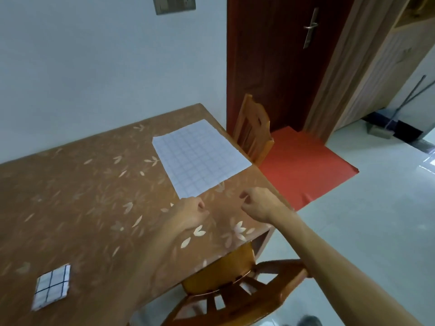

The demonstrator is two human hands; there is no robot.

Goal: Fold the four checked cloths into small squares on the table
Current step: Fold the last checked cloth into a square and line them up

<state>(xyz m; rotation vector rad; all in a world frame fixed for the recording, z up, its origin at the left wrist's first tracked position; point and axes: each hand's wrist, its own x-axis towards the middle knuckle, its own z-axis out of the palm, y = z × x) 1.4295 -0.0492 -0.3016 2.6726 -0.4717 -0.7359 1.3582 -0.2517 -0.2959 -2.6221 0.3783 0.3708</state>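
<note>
On my feed the left hand (pixel 191 214) and right hand (pixel 259 204) are bare. The left forearm (pixel 162 252) and right forearm (pixel 334 252) are bare to the frame's edge. A dark rounded shape (pixel 308 321) shows below, maybe a shoe, too blurred to tell.

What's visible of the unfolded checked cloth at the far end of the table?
The unfolded checked cloth is white with a faint, thin grid. It lies spread flat near the far right corner of the table, its right corner close to the table edge beside a wooden chair. The left hand is at its near corner; contact is unclear.
</note>
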